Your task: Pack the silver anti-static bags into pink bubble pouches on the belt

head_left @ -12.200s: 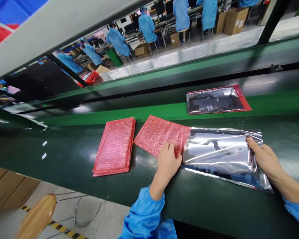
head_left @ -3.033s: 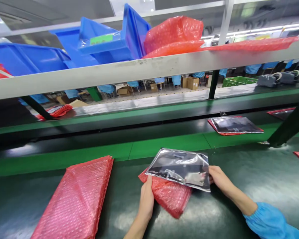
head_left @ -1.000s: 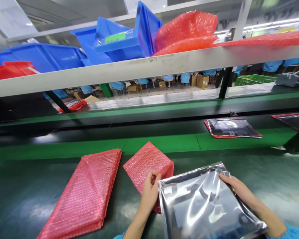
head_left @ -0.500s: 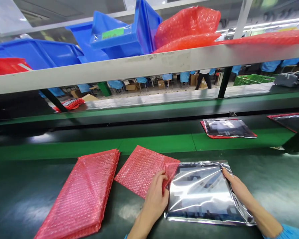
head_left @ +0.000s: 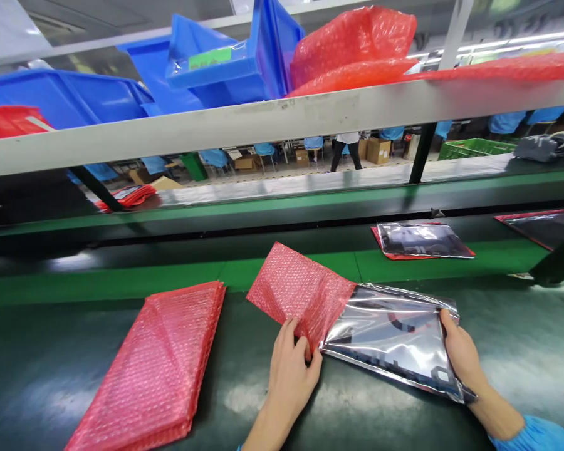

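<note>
My left hand (head_left: pixel 294 363) pinches the near edge of a red bubble-wrap bag (head_left: pixel 298 279), beside its right end. A shiny silver antistatic bag (head_left: pixel 390 338) with a dark flat panel inside meets that end; how far it reaches into the bubble bag I cannot tell. My right hand (head_left: pixel 460 351) is closed on the antistatic bag's right edge, thumb on top and fingers hidden beneath. Both bags lie tilted, their left side farther from me. Left of my left hand lies a stack of red bubble-wrap bags (head_left: pixel 155 363).
Beyond the dark worktop (head_left: pixel 23 357) runs a green strip (head_left: pixel 150 275). Another wrapped panel on a red bag (head_left: pixel 423 240) lies on it, and one more (head_left: pixel 545 227) sits farther right. Overhead, a white shelf beam (head_left: pixel 207 128) carries blue bins (head_left: pixel 220 69) and red bubble wrap (head_left: pixel 352 50).
The red bubble bag and the antistatic bag have moved away from me and turned clockwise. My right hand has shifted right with the antistatic bag. A distant person has walked left.
</note>
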`<state>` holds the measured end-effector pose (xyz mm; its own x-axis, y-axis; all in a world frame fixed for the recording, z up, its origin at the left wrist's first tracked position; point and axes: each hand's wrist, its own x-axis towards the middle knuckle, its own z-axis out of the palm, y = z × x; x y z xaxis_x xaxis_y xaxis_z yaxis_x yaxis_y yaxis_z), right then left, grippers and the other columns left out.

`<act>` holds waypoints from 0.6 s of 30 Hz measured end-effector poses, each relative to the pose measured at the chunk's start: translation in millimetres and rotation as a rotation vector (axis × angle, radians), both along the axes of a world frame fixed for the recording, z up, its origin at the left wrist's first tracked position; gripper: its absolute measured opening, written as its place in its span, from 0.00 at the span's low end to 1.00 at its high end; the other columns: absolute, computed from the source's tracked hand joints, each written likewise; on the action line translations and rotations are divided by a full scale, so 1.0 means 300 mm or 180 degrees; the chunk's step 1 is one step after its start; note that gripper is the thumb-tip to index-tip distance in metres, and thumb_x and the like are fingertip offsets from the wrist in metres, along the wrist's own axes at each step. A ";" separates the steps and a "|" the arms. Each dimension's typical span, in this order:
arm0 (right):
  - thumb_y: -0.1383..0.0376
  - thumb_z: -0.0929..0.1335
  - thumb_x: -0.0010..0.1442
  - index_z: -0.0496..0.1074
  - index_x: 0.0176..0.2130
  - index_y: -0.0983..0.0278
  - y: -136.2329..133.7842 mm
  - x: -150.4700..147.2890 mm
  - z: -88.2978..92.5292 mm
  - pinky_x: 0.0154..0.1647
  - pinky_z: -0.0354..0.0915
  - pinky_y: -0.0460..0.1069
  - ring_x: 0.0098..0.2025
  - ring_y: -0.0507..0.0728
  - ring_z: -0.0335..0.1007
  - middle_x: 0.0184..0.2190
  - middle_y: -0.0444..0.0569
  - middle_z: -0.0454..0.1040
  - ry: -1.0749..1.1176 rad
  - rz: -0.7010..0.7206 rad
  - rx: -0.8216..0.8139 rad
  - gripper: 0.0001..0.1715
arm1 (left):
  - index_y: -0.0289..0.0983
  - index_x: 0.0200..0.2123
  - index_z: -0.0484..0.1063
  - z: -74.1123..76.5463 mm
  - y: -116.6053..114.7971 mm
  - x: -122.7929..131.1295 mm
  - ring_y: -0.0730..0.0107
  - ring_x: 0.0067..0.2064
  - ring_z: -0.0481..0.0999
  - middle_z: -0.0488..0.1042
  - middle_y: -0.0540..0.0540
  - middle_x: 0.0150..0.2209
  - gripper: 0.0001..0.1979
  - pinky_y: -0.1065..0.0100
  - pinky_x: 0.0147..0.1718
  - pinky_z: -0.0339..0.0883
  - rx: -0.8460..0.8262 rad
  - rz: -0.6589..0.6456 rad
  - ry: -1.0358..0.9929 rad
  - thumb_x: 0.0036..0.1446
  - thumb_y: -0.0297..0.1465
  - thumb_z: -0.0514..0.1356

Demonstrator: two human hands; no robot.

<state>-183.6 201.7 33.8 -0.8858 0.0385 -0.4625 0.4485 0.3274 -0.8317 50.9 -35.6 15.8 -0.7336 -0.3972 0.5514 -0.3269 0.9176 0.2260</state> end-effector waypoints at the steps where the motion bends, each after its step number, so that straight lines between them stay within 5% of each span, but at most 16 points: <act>1: 0.45 0.62 0.54 0.69 0.24 0.62 0.006 -0.006 -0.006 0.38 0.68 0.52 0.45 0.70 0.74 0.27 0.57 0.76 0.0003 -0.0048 0.0036 0.25 | 0.39 0.25 0.67 0.001 0.005 -0.002 0.46 0.62 0.72 0.72 0.34 0.59 0.11 0.47 0.56 0.74 -0.0013 -0.0027 0.0005 0.61 0.28 0.57; 7: 0.38 0.64 0.52 0.68 0.23 0.61 0.024 -0.012 -0.053 0.37 0.69 0.55 0.45 0.73 0.75 0.29 0.60 0.77 0.0192 -0.0104 0.0020 0.30 | 0.38 0.29 0.74 0.024 0.071 -0.019 0.42 0.67 0.66 0.66 0.34 0.67 0.07 0.41 0.63 0.67 0.0312 -0.0333 -0.0082 0.59 0.26 0.59; 12: 0.28 0.64 0.45 0.70 0.25 0.61 -0.005 0.032 -0.081 0.38 0.71 0.54 0.48 0.73 0.75 0.34 0.63 0.79 0.0418 -0.0158 -0.0045 0.39 | 0.37 0.36 0.79 -0.015 0.244 -0.032 0.37 0.71 0.60 0.60 0.35 0.71 0.11 0.36 0.67 0.59 0.0989 -0.0837 -0.0007 0.50 0.20 0.61; 16: 0.30 0.60 0.53 0.74 0.30 0.64 0.035 -0.025 -0.102 0.40 0.72 0.58 0.44 0.75 0.77 0.33 0.65 0.79 0.0494 -0.0216 0.0217 0.42 | 0.40 0.26 0.78 -0.040 0.347 -0.039 0.39 0.65 0.71 0.71 0.36 0.64 0.09 0.42 0.65 0.63 0.1723 -0.1891 -0.0222 0.45 0.20 0.62; 18: 0.34 0.60 0.56 0.76 0.33 0.63 0.079 -0.080 -0.111 0.42 0.71 0.59 0.42 0.75 0.77 0.30 0.63 0.78 0.0565 -0.0208 0.0432 0.38 | 0.40 0.27 0.79 -0.014 0.334 -0.050 0.47 0.57 0.78 0.78 0.36 0.56 0.07 0.50 0.60 0.69 0.2443 -0.1851 -0.0201 0.50 0.24 0.62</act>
